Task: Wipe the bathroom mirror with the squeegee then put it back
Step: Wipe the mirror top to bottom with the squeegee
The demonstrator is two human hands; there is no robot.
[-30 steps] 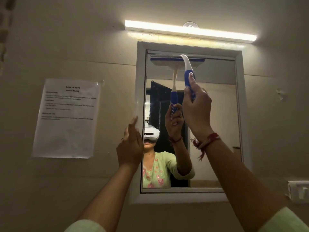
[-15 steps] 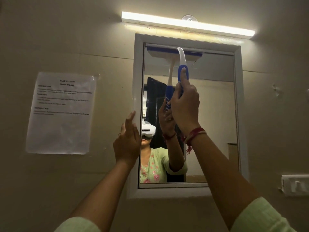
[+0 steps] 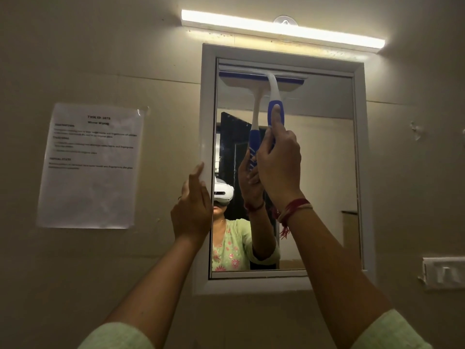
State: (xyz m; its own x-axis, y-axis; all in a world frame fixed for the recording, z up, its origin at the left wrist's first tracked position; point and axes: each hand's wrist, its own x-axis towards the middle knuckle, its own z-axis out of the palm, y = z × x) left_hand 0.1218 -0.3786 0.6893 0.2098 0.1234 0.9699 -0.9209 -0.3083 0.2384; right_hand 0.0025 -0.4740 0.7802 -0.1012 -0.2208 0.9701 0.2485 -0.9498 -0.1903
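A white-framed mirror hangs on the beige wall. The white and blue squeegee has its blade pressed flat against the glass at the very top left of the mirror, its handle pointing down. My right hand is wrapped around the blue handle, index finger stretched up along it. My left hand rests against the mirror's left frame edge, fingers loosely apart, holding nothing. The glass reflects the squeegee, my hand and a person wearing a white headset.
A lit tube light runs above the mirror, with a clear suction hook on the wall behind it. A printed paper sheet is taped to the wall at left. A white switch plate sits at the lower right.
The squeegee has slid left along the top of the glass with my right hand. My left hand has risen slightly and now touches the frame edge.
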